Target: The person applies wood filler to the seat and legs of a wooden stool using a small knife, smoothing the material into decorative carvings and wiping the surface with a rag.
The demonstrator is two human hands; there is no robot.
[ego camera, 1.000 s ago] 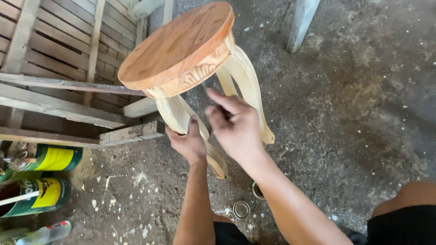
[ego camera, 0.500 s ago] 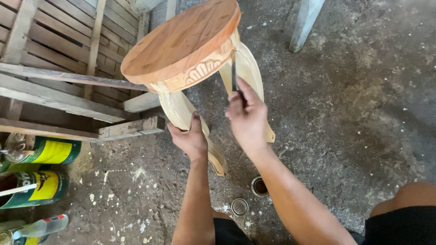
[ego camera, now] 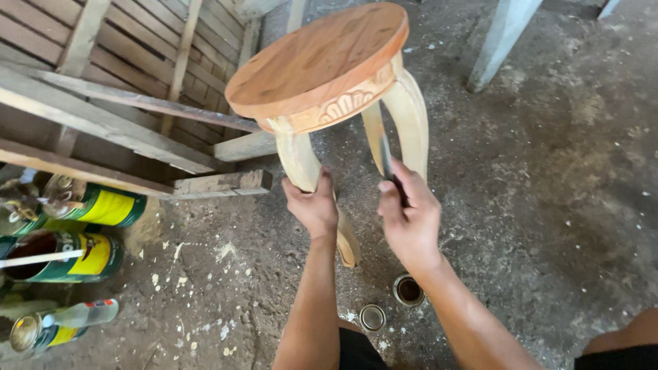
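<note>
brush (ego camera: 386, 156) bristles hidden behind stool leg (ego camera: 406, 116).

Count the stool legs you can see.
3: one gripped by the left hand, one behind the right hand, one farther right. Another may be hidden.

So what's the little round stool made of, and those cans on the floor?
The stool looks like wood: grain shows on the reddish stained seat, while the legs seem pale and bare. The cans look like metal, with shiny rims and green-and-yellow labels.
</note>
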